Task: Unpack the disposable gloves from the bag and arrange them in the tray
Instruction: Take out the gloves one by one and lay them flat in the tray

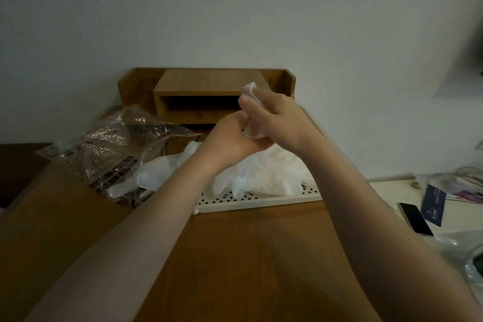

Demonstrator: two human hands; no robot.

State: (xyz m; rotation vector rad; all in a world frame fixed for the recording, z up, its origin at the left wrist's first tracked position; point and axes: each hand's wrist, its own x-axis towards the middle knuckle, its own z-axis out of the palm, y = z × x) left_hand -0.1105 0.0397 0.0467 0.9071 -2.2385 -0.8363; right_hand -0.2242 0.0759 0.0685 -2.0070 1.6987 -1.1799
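A white perforated tray (pixel 261 201) lies on the wooden desk, heaped with several translucent white gloves (pixel 271 172). More gloves (pixel 156 175) spill out beside the tray's left end, next to the crumpled clear plastic bag (pixel 109 146) with dark print. Above the heap, my right hand (pixel 277 112) grips a single white glove (pixel 252 112), which sticks out above and below its fingers. My left hand (pixel 232 138) is just below and left of it, fingers curled onto the glove's lower end.
A wooden desk organiser (pixel 206 94) with an open slot stands at the back against the wall. To the right, a white table holds a phone (pixel 415 219), a dark blue card (pixel 432 204) and plastic clutter. Bare desk surface (pixel 248 256) lies in front.
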